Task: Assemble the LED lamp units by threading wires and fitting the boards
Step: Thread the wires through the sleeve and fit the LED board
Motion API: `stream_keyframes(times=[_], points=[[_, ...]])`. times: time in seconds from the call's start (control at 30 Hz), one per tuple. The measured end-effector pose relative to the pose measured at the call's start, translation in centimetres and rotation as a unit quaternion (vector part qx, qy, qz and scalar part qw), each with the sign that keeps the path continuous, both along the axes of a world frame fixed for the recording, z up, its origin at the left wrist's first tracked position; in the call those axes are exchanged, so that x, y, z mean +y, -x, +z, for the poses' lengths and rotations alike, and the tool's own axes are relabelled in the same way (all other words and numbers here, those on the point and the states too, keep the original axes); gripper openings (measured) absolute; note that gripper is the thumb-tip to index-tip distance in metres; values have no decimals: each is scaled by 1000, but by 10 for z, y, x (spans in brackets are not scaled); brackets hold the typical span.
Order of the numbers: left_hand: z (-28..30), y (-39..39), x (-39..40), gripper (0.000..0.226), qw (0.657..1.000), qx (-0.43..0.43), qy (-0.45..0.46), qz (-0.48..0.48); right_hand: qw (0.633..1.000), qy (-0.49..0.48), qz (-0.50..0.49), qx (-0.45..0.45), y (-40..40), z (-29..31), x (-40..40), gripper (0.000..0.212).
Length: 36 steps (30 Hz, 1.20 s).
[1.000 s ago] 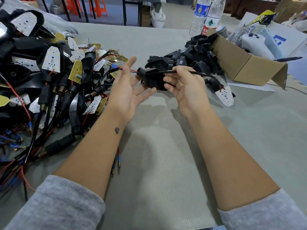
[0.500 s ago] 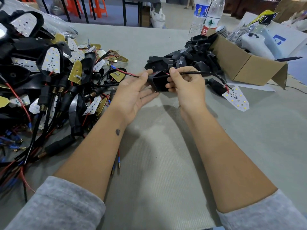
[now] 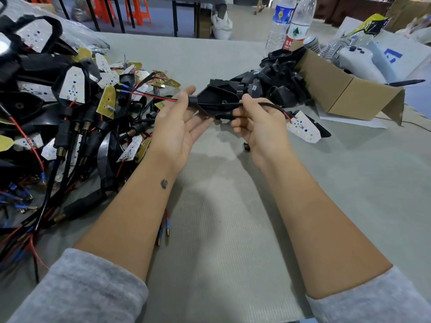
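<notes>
Housing (image 3: 215, 102): lying crosswise between both hands, above the table (image 3: 221, 229).
Left hand (image 3: 177, 127): pinching the red wire (image 3: 149, 95) leaving the housing's narrow end.
Right hand (image 3: 261, 127): gripping the cable (image 3: 271, 106); board (image 3: 303, 128) trailing right.

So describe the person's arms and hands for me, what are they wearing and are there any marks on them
Both hands are bare: no gloves, rings or watch visible. The left hand and right hand come out of grey, soft-looking fleece sleeves pushed up toward the elbows, the left sleeve and right sleeve, leaving the forearms uncovered. A small dark tattoo sits on the inner left forearm just below the wrist; its shape is too small to tell.
</notes>
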<state>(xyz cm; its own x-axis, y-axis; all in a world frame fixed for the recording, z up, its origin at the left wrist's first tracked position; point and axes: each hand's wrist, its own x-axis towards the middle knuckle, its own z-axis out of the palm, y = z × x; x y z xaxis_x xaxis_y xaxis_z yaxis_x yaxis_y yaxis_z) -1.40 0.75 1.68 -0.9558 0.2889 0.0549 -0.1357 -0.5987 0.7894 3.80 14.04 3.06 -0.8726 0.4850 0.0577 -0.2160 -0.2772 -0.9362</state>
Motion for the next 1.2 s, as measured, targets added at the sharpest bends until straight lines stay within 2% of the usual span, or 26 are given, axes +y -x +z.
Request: stream_keyframes(times=[0.2, 0.27, 0.33, 0.4, 0.57, 0.6, 0.63, 0.67, 0.77, 0.87, 0.97, 1.2], points=[[-1, -2, 1, 28, 999, 28, 22, -15, 987, -152, -21, -42, -1, -1, -3, 27], [-1, -3, 1, 28, 999, 31, 17, 7, 967, -243, -34, -64, 1, -3, -4, 33], [0, -2, 0, 28, 999, 32, 7, 30, 920, -366, -66, -126, 5, -10, -3, 39], [0, -2, -2, 30, 998, 33, 3, 48, 859, -462, -98, -197, 6, -16, -1, 37], [3, -1, -3, 30, 994, 27, -29, 100, 747, -595, -124, -271, 7, -21, 9, 24], [4, -1, -4, 30, 992, 25, -33, 116, 738, -600, -135, -278, 8, -20, 11, 27], [4, 0, -4, 30, 990, 24, -33, 133, 746, -585, -144, -283, 9, -18, 11, 30], [3, 0, -5, 31, 988, 23, -27, 150, 770, -553, -151, -280, 10, -17, 11, 29], [1, 2, -5, 32, 983, 21, -5, 185, 887, -387, -147, -205, 8, -13, 10, 14], [1, 3, -5, 32, 981, 20, 5, 194, 958, -226, -133, -116, 3, -8, 7, 26], [1, 4, -6, 32, 981, 11, 13, 192, 978, -137, -135, -79, 3, -6, 9, 11], [3, 2, -3, 34, 986, -30, 3, 162, 985, -103, -137, -30, 3, -4, 12, 19]])
